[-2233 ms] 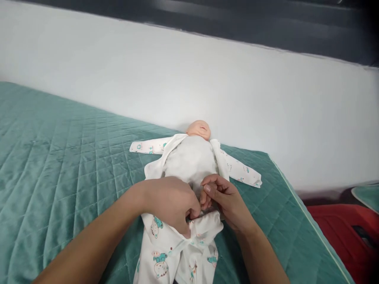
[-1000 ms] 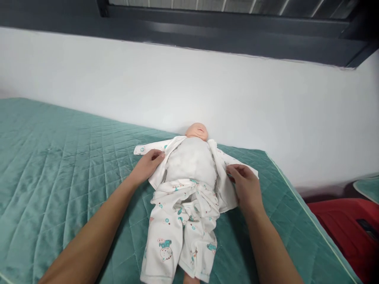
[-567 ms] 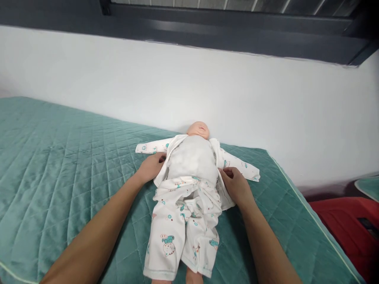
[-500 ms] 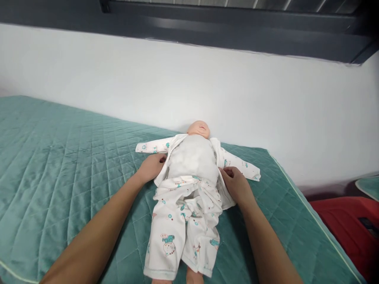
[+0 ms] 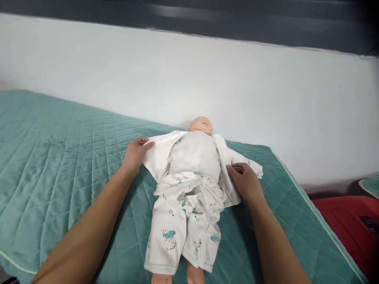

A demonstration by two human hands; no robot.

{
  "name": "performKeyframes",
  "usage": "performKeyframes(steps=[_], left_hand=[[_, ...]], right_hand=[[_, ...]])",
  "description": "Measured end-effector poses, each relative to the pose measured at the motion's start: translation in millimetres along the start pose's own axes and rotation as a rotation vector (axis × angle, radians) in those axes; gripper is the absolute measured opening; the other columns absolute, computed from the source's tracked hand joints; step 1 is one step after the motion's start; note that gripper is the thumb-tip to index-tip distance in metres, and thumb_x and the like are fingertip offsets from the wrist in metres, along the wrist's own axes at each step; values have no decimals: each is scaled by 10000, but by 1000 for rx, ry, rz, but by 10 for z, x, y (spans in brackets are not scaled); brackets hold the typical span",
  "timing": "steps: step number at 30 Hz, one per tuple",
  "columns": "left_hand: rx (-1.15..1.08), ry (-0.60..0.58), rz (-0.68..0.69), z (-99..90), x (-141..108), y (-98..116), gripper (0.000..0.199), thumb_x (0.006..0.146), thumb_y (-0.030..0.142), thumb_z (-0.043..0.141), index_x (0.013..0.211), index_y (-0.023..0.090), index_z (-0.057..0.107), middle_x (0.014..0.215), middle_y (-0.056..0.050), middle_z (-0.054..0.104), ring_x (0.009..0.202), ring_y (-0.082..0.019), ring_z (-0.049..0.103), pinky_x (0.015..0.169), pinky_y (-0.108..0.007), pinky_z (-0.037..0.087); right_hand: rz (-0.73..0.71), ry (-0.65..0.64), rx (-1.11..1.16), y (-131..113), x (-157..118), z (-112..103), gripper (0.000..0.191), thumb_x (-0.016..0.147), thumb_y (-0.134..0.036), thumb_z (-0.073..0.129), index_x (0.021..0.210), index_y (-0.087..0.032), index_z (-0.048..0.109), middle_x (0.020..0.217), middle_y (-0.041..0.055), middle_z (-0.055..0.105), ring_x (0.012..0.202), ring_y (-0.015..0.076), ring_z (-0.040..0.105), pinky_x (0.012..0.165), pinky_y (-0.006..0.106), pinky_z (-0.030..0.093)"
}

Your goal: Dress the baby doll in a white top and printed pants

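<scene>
A baby doll (image 5: 194, 152) lies on its back, its head toward the wall and its feet toward me. It wears printed white trousers (image 5: 166, 225) and a white jacket (image 5: 162, 152) that is spread apart at the front, baring the pale torso. My left hand (image 5: 136, 154) pinches the edge of the left jacket panel and holds it outward, its plain inside showing and covering that sleeve. My right hand (image 5: 245, 179) has its fingers closed on the edge of the other panel beside the doll's waist. The printed right sleeve (image 5: 245, 161) reaches out behind that hand.
A green quilted cover (image 5: 74, 157) lies under the doll, with a pale piped edge at the right. Behind it stands a white wall (image 5: 148, 75) with a dark beam (image 5: 189, 19) above. A red object (image 5: 346, 225) is beyond the right edge.
My left hand has moved up and outward, pulling the left jacket panel open over the sleeve. My right hand has shifted slightly outward with its panel. The camera view has tilted down a little.
</scene>
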State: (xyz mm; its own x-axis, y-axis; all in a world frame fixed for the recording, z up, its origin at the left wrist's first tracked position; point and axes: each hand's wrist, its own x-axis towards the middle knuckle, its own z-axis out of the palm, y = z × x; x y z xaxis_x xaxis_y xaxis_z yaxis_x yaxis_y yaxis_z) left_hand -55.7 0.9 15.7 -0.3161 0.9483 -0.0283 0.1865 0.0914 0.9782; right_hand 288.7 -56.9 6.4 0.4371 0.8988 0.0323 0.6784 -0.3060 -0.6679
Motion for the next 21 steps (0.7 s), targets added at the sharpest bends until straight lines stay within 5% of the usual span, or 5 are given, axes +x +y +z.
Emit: performKeyframes(steps=[8,15,21], left_hand=[[572,-47,88,-179,183,-137,248,743,361,616,937,210,651,943,-77,711,817,-233,643,693,-303,430],[940,-61,170,-177,195,-235,329,855,419,495,1084,233,640,1026,-159,716,974,-361,647,768,-410,460],[1086,-86,160,-137,59,-153,413,901,441,429,1204,233,617,1083,-194,695,1000,-396,643,778,-450,465]], right_hand=[[16,-124,-78,-22,-20,-10,429,783,-510,614,1052,-179,658,997,108,724,895,253,661,760,338,455],[-11,49,-109,55,3,-43,433,784,-462,575,1079,-157,664,892,100,707,791,240,630,675,330,434],[72,98,-234,393,177,-312,411,770,-346,585,1133,-163,639,887,92,693,753,235,630,650,330,421]])
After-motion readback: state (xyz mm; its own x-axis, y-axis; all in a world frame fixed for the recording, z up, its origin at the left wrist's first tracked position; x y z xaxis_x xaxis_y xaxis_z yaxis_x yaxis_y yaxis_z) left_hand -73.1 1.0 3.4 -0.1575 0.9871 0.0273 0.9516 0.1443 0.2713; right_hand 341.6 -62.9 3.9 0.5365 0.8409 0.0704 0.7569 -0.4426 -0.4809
